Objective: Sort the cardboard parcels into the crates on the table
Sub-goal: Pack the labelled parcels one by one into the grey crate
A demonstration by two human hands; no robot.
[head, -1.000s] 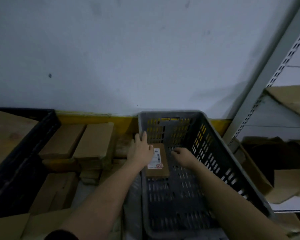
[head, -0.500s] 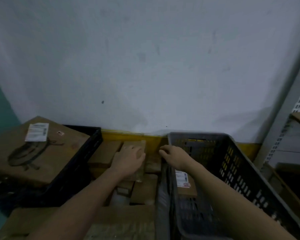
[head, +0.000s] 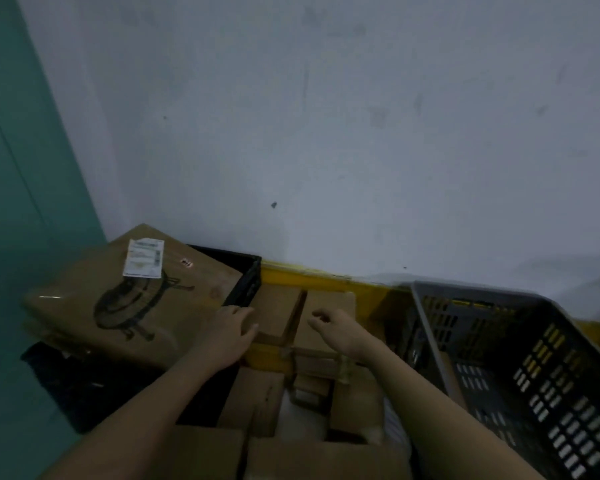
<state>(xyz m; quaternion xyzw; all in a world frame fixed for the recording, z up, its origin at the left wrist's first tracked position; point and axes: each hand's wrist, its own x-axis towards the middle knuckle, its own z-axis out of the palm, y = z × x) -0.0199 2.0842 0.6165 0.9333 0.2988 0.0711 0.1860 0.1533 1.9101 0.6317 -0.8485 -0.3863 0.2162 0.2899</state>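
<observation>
As both hands reach for two small parcels (head: 278,311) at the tabletop's far edge between the black crate (head: 245,284) and grey crate (head: 499,344), left hand (head: 227,332) flat, right hand (head: 336,329) loosely curled, empty; a hasty grab could topple the pile

Warehouse sorting corner: labelled cardboard parcels (head: 132,299), plastic crates (head: 499,344), bare scuffed wall (head: 326,133).
</observation>
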